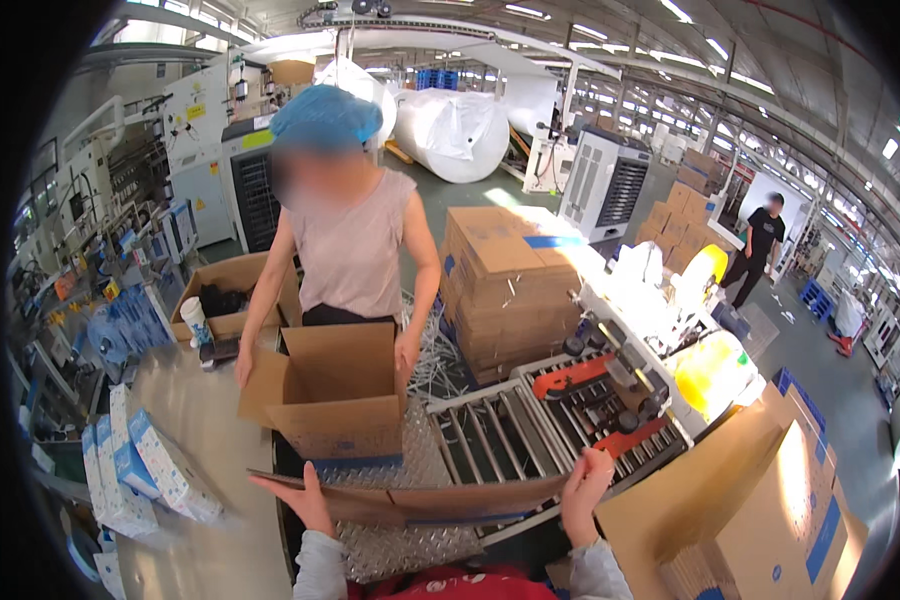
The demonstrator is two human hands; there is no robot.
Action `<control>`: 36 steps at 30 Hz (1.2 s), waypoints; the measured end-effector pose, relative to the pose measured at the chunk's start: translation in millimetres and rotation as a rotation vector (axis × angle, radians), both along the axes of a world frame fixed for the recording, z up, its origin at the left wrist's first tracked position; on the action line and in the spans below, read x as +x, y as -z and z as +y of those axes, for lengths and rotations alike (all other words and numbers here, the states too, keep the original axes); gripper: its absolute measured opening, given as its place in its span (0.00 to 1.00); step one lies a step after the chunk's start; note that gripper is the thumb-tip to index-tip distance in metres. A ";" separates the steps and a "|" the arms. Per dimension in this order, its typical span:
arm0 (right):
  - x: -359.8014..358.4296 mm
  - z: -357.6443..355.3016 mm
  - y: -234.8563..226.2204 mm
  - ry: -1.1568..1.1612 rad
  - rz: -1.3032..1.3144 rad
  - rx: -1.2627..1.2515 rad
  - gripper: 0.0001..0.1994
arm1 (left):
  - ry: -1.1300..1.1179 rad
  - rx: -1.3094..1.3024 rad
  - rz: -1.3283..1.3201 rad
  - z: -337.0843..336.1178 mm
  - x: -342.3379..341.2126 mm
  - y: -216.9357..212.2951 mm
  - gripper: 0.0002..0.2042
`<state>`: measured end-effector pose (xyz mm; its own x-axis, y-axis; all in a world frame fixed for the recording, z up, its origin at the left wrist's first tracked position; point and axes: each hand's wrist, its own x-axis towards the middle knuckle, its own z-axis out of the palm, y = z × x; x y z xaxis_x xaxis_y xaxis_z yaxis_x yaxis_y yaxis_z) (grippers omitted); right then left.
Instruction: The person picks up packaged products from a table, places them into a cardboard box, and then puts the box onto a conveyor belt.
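Flat brown carton (440,500), both hands

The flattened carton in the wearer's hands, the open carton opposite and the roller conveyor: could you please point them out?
flattened carton (450,500), head view, middle of its top panel
open carton (345,420), head view, front wall
roller conveyor (490,435), head view, its rollers

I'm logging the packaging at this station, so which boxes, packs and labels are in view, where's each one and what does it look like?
Flattened carton: held between left hand and right hand, brown.
Open carton: on the table, held by a co-worker, brown, blue strip.
Carton stack: behind the rollers, brown, blue tape.
Small packs: table's left edge, white and blue.
Flat cartons: lower right, brown, blue marks.
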<state>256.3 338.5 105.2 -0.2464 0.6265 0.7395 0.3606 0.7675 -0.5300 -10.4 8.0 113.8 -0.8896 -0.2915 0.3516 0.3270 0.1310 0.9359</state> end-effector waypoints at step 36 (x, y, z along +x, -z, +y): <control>-121.9 -1.6 -32.3 -0.400 -0.611 0.767 0.39 | 1.143 -1.771 -0.467 71.6 86.8 2.2 0.60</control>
